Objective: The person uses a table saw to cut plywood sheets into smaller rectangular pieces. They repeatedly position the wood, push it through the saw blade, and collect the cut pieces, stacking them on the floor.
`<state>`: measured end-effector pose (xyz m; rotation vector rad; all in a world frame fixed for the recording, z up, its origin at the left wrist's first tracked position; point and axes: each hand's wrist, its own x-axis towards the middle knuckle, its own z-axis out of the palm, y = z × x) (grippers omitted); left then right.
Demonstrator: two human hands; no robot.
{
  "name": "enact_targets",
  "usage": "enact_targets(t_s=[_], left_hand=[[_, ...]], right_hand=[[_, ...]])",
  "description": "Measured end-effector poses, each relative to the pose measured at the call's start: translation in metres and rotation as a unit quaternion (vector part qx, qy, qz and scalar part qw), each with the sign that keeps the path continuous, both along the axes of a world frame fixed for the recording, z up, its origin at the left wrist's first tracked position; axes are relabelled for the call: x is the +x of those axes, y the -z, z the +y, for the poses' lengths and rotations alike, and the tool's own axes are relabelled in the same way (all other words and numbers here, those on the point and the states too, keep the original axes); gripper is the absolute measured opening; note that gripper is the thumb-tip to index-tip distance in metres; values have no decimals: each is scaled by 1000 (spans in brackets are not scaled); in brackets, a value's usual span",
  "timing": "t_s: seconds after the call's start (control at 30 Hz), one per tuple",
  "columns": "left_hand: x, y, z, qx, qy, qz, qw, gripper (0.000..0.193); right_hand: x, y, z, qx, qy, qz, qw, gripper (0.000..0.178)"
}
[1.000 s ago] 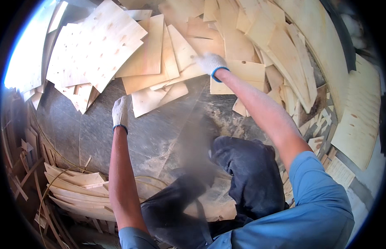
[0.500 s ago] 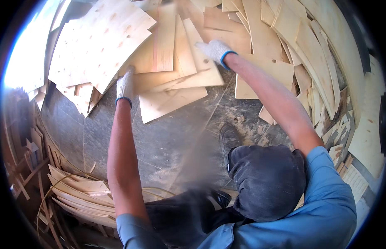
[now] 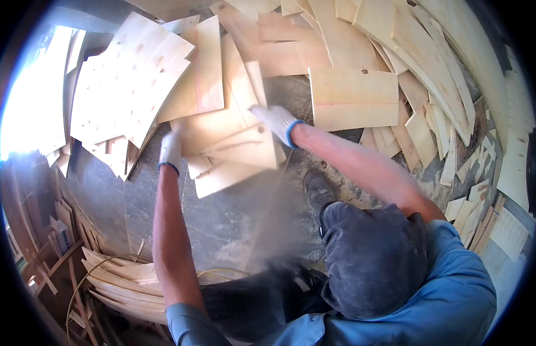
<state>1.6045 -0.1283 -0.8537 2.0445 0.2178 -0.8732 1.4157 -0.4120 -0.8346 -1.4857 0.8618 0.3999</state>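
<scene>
My left hand [image 3: 171, 148], in a white knit glove with a blue cuff, is at the left edge of a pale plywood sheet [image 3: 213, 128]. Motion smears its fingers, so their grip does not show. My right hand [image 3: 275, 121], gloved the same way, reaches over that pile's right side with its fingers stretched out on the wood. Another plywood piece with a dark knot [image 3: 261, 130] lies in the overlapping pile below it. Just beyond is a sheet with a faint red line [image 3: 205, 78].
A large spotted sheet [image 3: 126, 72] lies at the far left. Right of the pile is a red-lined board [image 3: 354, 98], with long offcuts [image 3: 429, 63] heaped behind. Curved strips [image 3: 121, 277] are stacked at near left. My shoe [image 3: 320, 193] rests on the dusty floor [image 3: 222, 222].
The knotted piece and the sheets around it have shifted nearer. My right hand has come inward and nearer, and my left hand is slightly nearer too. The whole view has turned a little.
</scene>
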Motion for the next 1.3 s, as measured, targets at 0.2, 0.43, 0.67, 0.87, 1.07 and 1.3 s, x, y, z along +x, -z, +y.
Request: enact_targets(t_s=[0.2, 0.43, 0.67, 0.87, 1.07, 1.3], left_hand=[[-119, -32, 16, 0, 81, 15, 997, 50], [-142, -47, 91, 122, 334, 40, 934, 41], [-79, -53, 57, -136, -65, 60, 987, 34], [-101, -56, -3, -112, -41, 47, 992, 38], [-111, -44, 22, -213, -119, 148, 958, 39], [-112, -52, 27, -296, -227, 150, 916, 56]], right_hand=[[-117, -26, 34, 109, -36, 118, 986, 73], [-155, -50, 49, 42, -454, 113, 883, 55], [-12, -17, -7, 42, -89, -72, 993, 33], [93, -14, -3, 183, 124, -83, 972, 53], [115, -30, -9, -25, -84, -127, 988, 50], [11, -38, 43, -211, -181, -303, 912, 54]])
